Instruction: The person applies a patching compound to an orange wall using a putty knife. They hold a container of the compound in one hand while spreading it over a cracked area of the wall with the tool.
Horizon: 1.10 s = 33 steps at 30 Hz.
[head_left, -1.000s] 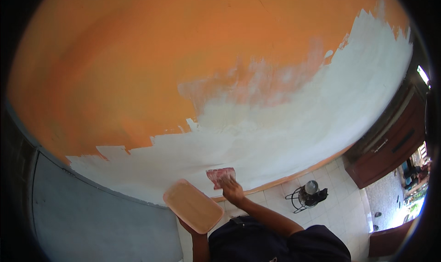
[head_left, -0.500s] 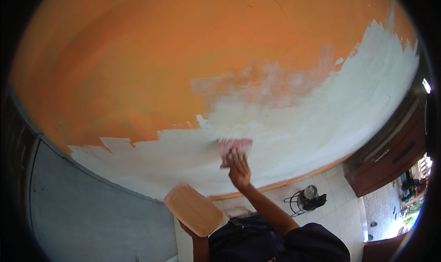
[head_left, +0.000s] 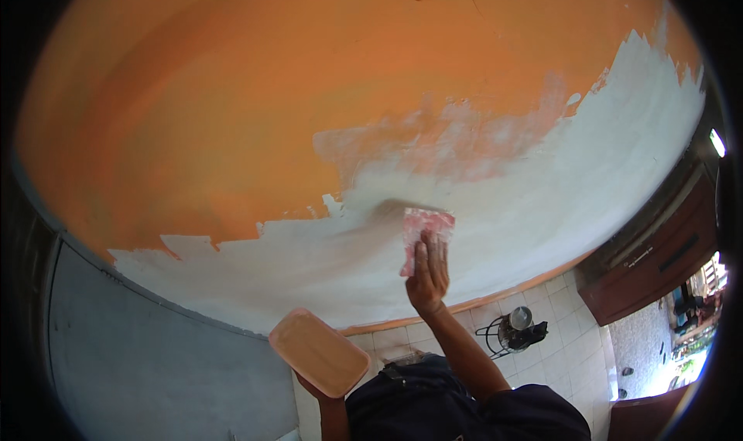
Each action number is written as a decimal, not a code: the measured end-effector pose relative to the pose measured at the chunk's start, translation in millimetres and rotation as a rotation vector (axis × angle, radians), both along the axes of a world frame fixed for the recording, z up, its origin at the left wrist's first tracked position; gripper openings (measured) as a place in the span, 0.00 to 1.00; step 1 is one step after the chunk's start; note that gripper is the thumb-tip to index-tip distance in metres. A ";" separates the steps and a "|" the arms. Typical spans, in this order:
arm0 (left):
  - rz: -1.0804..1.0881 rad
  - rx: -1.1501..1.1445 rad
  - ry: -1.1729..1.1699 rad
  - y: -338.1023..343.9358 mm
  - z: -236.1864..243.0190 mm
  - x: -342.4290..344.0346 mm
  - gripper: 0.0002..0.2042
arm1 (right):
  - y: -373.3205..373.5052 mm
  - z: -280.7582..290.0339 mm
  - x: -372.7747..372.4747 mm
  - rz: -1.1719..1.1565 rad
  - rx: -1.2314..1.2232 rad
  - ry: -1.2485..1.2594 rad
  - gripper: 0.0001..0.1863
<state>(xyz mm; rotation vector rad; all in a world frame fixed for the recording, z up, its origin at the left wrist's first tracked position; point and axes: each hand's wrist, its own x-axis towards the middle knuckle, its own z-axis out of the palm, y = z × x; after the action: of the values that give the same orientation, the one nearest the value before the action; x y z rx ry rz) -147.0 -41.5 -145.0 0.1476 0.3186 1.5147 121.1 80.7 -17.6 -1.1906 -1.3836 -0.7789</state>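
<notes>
- At far left a grey door or panel [head_left: 155,348] stood beside the orange wall [head_left: 232,116]; it bordered the lower coated area.
- The left hand [head_left: 313,385] was cupped under a flat pinkish tray [head_left: 319,351], fingers mostly hidden beneath it, holding it low and tilted; a tip further could probably spill whatever it carried onto the dark clothing [head_left: 464,410] below.
- The right hand [head_left: 427,275] pressed a pink-stained flat trowel [head_left: 424,236] against the white coat [head_left: 503,217], fingers closed on its lower part; uneven pressure might leave ridges or drag a grey smear like the one just left of the blade.
- Thin patches [head_left: 464,135] above showed orange through.
- On the tiled floor [head_left: 565,317] a small stove with a pot [head_left: 517,329] stood near the wall, and a brown cabinet [head_left: 658,263] crowded the right end.
</notes>
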 end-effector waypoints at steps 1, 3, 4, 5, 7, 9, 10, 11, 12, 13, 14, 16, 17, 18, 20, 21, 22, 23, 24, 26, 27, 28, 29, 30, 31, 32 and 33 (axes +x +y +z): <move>-0.003 0.004 0.016 0.6 1.5 0.5 0.39 | 10.7 -0.1 -8.4 0.031 -0.013 0.031 0.23; 0.023 0.001 0.018 1.4 2.8 2.8 0.39 | 33.1 -7.9 -24.0 0.005 -0.122 0.066 0.25; 0.045 0.005 0.017 1.5 3.4 2.8 0.39 | 46.1 -19.0 -30.3 -0.027 -0.141 0.062 0.25; 0.056 0.012 0.020 2.3 3.9 1.6 0.39 | 51.3 -30.1 -33.2 -0.029 -0.160 0.055 0.25; 0.071 0.020 0.014 5.1 3.2 3.7 0.39 | 51.6 -50.9 -37.2 -0.040 -0.202 0.028 0.25; 0.055 0.007 -0.041 8.2 6.2 2.8 0.38 | 43.0 -76.0 -44.2 0.040 -0.327 0.004 0.26; 0.040 0.003 -0.067 9.0 6.9 2.3 0.38 | 35.4 -91.5 -47.6 0.074 -0.387 -0.006 0.27; 0.037 0.003 -0.050 12.2 4.1 4.0 0.38 | 24.2 -113.5 -46.0 0.133 -0.444 -0.038 0.30; 0.063 0.006 -0.026 11.0 1.6 0.5 0.37 | 8.9 -132.9 -52.8 0.254 -0.521 -0.049 0.32; 0.067 0.013 -0.007 16.6 0.3 0.1 0.37 | -11.5 -143.9 -53.9 0.318 -0.581 -0.046 0.28; 0.032 0.058 -0.008 20.4 5.7 3.8 0.38 | -28.9 -168.2 -52.5 0.375 -0.755 -0.003 0.25; 0.001 0.129 -0.010 15.4 17.9 7.4 0.38 | -58.3 -146.1 -57.5 0.405 -0.669 0.093 0.22; 0.026 0.109 0.012 14.0 19.0 7.7 0.38 | -71.7 -121.0 -52.4 0.448 -0.693 0.152 0.21; 0.055 0.088 0.034 11.0 19.0 7.4 0.38 | -81.5 -99.4 -46.1 0.496 -0.718 0.210 0.20; 0.076 0.055 0.020 5.8 10.9 5.7 0.39 | -83.3 -64.6 -28.9 0.519 -0.593 0.324 0.18; 0.074 0.038 -0.015 1.9 0.3 2.4 0.39 | -77.8 -34.1 -23.5 0.421 -0.434 0.228 0.19; 0.073 0.018 -0.045 -2.9 -6.7 -0.6 0.39 | -69.1 3.5 -19.3 0.324 -0.276 0.137 0.20; 0.082 0.003 -0.041 -8.2 -7.3 -2.4 0.39 | -63.8 48.5 -17.9 0.304 -0.182 0.090 0.21; 0.089 -0.009 -0.035 -12.2 -5.0 -3.4 0.38 | -55.3 89.1 -16.8 0.283 -0.085 0.047 0.21; 0.105 -0.008 -0.006 -12.5 4.6 -3.1 0.38 | -27.6 133.5 -20.2 0.116 0.037 -0.059 0.21; 0.114 -0.001 0.015 -11.2 11.7 -2.3 0.38 | -11.7 145.9 -23.2 0.100 -0.005 -0.078 0.21; 0.121 0.007 0.035 -10.8 15.8 -1.5 0.38 | 2.4 157.6 -26.5 0.084 -0.046 -0.098 0.22; 0.126 0.009 0.019 -11.9 15.9 -1.9 0.38 | 8.5 162.7 -31.4 0.070 -0.087 -0.119 0.22; 0.130 0.013 0.000 -11.6 15.8 0.7 0.38 | 9.6 154.9 -35.2 0.097 -0.117 -0.126 0.23; 0.122 0.023 -0.022 -6.4 15.4 0.9 0.39 | 11.3 135.0 -39.1 0.112 -0.141 -0.134 0.24; 0.109 0.027 -0.022 -1.1 12.3 -3.2 0.39 | 15.0 110.3 -44.1 0.139 -0.161 -0.140 0.25; 0.093 0.028 -0.033 2.6 5.7 -4.6 0.40 | 14.7 80.7 -44.8 0.156 -0.190 -0.153 0.25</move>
<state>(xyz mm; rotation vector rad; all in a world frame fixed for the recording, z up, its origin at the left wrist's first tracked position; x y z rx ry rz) -151.6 -38.9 -139.2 0.1313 0.2807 1.6129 76.2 95.3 63.1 -1.1704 -1.6863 -0.6502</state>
